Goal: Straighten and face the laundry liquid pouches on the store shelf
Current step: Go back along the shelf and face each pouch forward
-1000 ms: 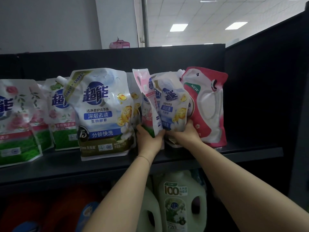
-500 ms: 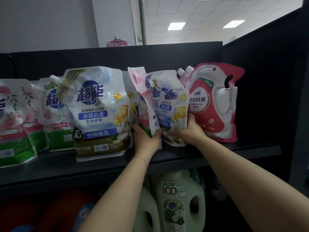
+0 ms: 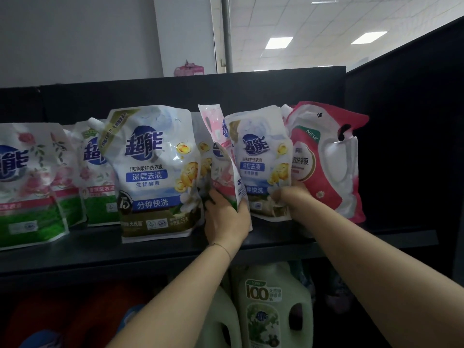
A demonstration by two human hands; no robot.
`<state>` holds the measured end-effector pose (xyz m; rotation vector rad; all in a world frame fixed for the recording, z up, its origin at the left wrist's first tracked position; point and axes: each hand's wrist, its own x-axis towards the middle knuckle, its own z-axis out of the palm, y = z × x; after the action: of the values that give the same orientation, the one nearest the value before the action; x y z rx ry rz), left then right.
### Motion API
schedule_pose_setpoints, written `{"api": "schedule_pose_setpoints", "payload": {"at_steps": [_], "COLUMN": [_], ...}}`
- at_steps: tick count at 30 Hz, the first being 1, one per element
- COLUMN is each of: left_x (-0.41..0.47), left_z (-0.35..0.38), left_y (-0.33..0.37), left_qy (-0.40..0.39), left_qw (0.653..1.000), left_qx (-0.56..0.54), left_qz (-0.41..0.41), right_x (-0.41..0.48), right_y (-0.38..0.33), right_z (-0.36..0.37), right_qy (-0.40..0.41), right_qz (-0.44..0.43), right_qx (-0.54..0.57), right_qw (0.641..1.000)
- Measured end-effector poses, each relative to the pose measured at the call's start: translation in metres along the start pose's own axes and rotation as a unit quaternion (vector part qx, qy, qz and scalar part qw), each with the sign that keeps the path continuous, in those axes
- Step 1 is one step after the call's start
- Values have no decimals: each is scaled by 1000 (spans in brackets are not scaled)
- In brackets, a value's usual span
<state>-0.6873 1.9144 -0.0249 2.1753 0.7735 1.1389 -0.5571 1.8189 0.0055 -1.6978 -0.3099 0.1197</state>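
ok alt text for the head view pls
On a black store shelf, the left hand grips a pink pouch turned sideways, and the right hand holds a white and gold pouch beside it, between other detergent pouches.

On the black shelf (image 3: 75,249), two green rose-print pouches (image 3: 27,187) stand at the left, facing out. A big white-and-gold pouch (image 3: 155,172) stands upright beside them. The pink pouch (image 3: 219,144) is turned edge-on, its bottom gripped by the left hand (image 3: 226,219). The small white-and-gold pouch (image 3: 261,167) faces forward, pinched low by the right hand (image 3: 293,199). A red pouch (image 3: 329,172) leans behind it.
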Motion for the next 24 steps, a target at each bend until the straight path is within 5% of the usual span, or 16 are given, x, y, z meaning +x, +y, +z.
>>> {"api": "schedule_pose_setpoints", "payload": {"at_steps": [8,13,20,24], "left_x": [-20,-25,-21,-19], "left_z": [7,19,21,23], "left_y": [16,29,22,20], "left_qy": [57,63,70,73], "left_qw": [992,993,996,996], "left_qx": [108,92,8,16], "left_qz": [29,40,60,46], "right_x": [38,40,44,36], "right_y": [0,-10,6,-4], "right_z": [40,43,39,32], "right_qy": [-85,-153,25,-27], "right_qz": [-57,-131,-144,-175], "right_qx": [0,-164,-274,-341], "right_qw": [995,966,951,923]}}
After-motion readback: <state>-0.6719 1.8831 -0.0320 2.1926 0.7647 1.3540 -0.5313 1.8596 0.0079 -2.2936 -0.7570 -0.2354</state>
